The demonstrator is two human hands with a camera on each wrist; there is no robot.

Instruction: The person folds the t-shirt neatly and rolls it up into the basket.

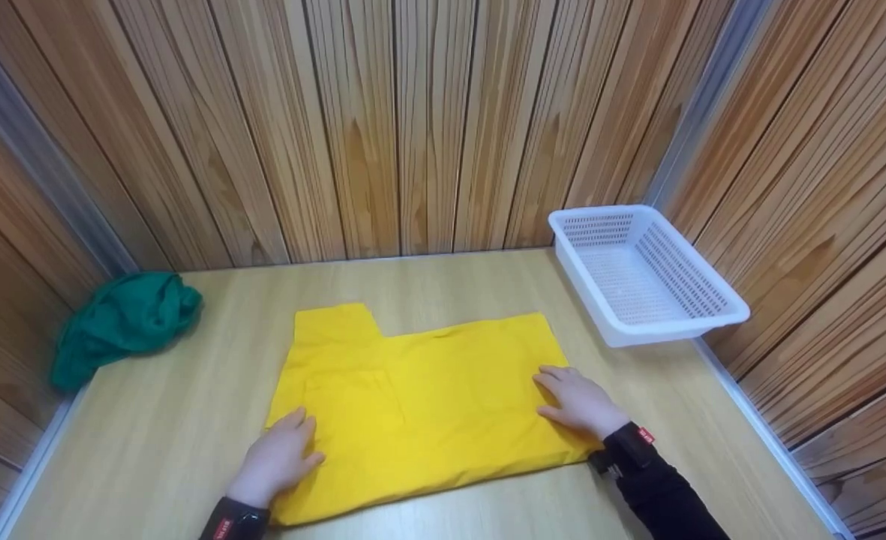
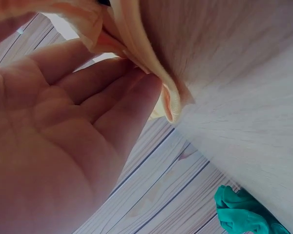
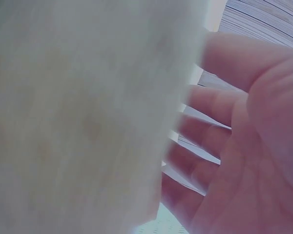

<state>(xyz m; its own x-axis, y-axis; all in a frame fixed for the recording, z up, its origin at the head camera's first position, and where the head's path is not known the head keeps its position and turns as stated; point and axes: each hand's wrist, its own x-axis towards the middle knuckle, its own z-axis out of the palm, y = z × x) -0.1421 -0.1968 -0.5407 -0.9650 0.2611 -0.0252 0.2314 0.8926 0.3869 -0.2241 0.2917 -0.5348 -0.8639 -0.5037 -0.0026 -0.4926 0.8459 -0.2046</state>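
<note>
Left hand [image 1: 276, 459], right hand [image 1: 581, 401]: extended, gripping nothing | yellow cloth [image 1: 443, 397], between side edges of counter [image 1: 150, 427]: probably smoothing | fold would next need pinching

Small work booth [image 1: 825, 225], wood-grain panel walls [image 1: 431, 127], pale tabletop [image 1: 187, 427]

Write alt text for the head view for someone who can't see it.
A person's left hand and right hand touch a yellow cloth laid flat on a wood-toned table, one near each side. A crumpled green cloth lies to the left; a white basket sits at the back right.
</note>
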